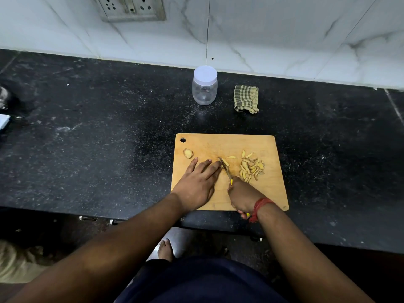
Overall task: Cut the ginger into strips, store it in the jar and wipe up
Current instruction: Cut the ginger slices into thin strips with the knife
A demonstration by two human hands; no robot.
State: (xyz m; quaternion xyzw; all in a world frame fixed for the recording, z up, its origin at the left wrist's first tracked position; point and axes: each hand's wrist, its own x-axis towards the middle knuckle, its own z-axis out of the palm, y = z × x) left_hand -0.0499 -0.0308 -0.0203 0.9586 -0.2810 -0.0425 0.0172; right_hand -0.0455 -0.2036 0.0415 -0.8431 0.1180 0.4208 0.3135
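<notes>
A wooden cutting board (pixel 258 193) lies on the black counter near its front edge. My right hand (pixel 241 196) grips a yellow-handled knife (pixel 226 170), blade tip down on the board. My left hand (pixel 200 181) lies flat with fingers stretched, pressing a thin ginger slice (pixel 225 162) right beside the blade. A pile of ginger strips (pixel 251 167) sits to the right of the knife. One uncut ginger chunk (pixel 188 153) rests near the board's left edge. Behind the board stand a clear jar with a white lid (pixel 204 85) and a folded checked cloth (pixel 246 98).
The black granite counter (pixel 98 138) runs wide to the left and right of the board. A marble-tiled wall (pixel 284 36) with a socket plate (pixel 131 7) backs it. Some metal and white items (pixel 3 110) sit at the far left edge.
</notes>
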